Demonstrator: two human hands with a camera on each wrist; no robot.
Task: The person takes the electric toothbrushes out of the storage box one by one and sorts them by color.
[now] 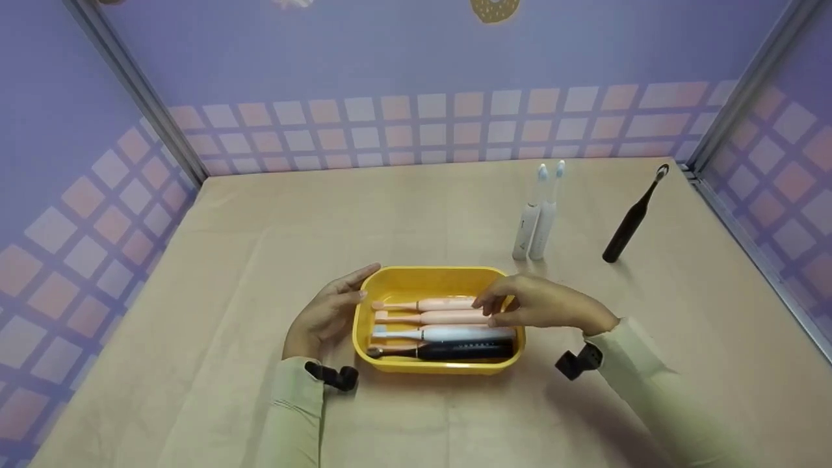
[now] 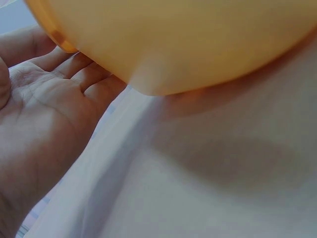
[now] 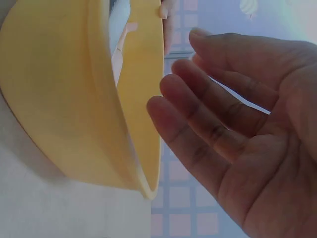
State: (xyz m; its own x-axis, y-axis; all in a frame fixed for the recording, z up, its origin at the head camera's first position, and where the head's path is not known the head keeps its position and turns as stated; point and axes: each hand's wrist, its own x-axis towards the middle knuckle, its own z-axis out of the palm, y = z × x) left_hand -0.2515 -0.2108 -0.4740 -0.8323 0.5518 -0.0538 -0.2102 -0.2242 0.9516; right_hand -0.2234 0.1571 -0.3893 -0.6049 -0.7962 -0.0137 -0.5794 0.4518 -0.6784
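A yellow bin (image 1: 422,368) sits at the front middle of the table. Inside lie electric toothbrushes side by side, handles to the right: two pink ones, the nearer pink toothbrush (image 1: 448,317) among them, a white toothbrush (image 1: 448,333) and a black toothbrush (image 1: 465,350). My left hand (image 1: 328,312) holds the bin's left end, thumb at the rim and fingers along the outer wall. Over the bin's right side hovers my right hand (image 1: 543,302), its fingers loosely bent above the pink handles. In the right wrist view that hand (image 3: 237,114) holds nothing.
Two white toothbrushes, the left white toothbrush (image 1: 525,231) and the right white toothbrush (image 1: 544,227), stand upright close together behind the bin to the right. Farther right stands a black toothbrush (image 1: 627,231). Tiled-pattern walls (image 1: 416,123) border the table (image 1: 292,214).
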